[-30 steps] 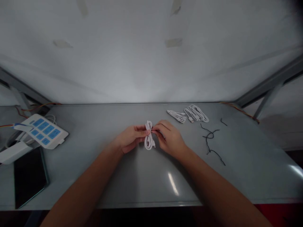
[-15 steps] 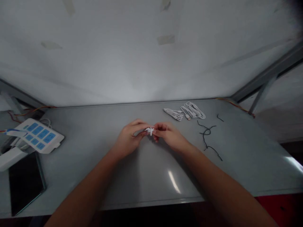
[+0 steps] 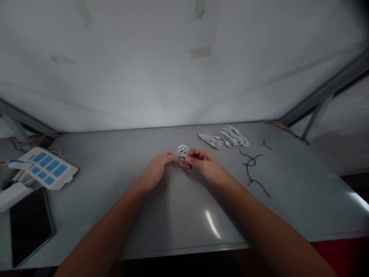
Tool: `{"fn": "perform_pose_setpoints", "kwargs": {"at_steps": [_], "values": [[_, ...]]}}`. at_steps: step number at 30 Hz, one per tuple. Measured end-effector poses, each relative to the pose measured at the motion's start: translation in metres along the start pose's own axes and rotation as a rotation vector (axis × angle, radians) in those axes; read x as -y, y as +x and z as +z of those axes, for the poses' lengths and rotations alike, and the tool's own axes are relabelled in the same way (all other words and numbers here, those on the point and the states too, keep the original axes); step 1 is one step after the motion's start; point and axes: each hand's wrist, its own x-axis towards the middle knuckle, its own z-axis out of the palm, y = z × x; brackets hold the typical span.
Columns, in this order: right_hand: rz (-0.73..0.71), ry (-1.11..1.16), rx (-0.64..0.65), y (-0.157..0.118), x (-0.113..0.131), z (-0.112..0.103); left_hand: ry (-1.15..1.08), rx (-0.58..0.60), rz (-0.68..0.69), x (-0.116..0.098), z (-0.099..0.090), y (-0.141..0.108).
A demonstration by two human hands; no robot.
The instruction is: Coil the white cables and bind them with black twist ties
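A small coiled white cable (image 3: 182, 150) is between my hands near the middle of the grey table, with a thin dark tie at its lower part. My right hand (image 3: 204, 161) pinches the tie and the cable's lower right side between thumb and fingers. My left hand (image 3: 161, 166) is at the lower left of the coil, its fingers stretched toward the tie; what its fingertips touch is too small to tell.
Two white cable bundles, one folded (image 3: 211, 141) and one looped (image 3: 234, 136), lie at the back right. Black ties (image 3: 251, 161) are right of my hand. At the left are a power strip (image 3: 49, 167) and a dark tablet-like panel (image 3: 31, 225).
The white coil has turned, so its round loops show above my fingers. My left fingers have moved off its side to below it, and the dark tie has come into view.
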Motion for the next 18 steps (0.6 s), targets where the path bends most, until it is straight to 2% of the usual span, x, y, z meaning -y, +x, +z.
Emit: {"fn": "perform_pose_setpoints", "kwargs": {"at_steps": [3,6,8,10,14,16,18], "values": [[-0.123,-0.282,-0.002,-0.003,0.004,0.002,-0.348,0.003,-0.204,0.001,0.006,0.003],[-0.233,-0.488,-0.047,-0.005,0.005,0.004,-0.453,0.040,-0.265,-0.006,0.008,0.002],[-0.254,-0.540,-0.081,-0.004,0.003,0.004,-0.363,0.050,-0.191,-0.012,0.006,0.000],[-0.212,-0.513,-0.105,-0.001,0.000,0.002,-0.178,-0.023,-0.076,-0.015,0.004,-0.002],[0.001,-0.217,-0.059,0.004,-0.003,-0.003,0.194,-0.211,0.191,-0.010,0.006,-0.005],[0.080,-0.050,-0.025,0.005,-0.003,-0.004,0.296,-0.227,0.280,-0.002,0.008,-0.004],[0.119,0.057,-0.009,0.006,-0.004,-0.003,0.348,-0.213,0.298,0.005,0.010,-0.002]]}}
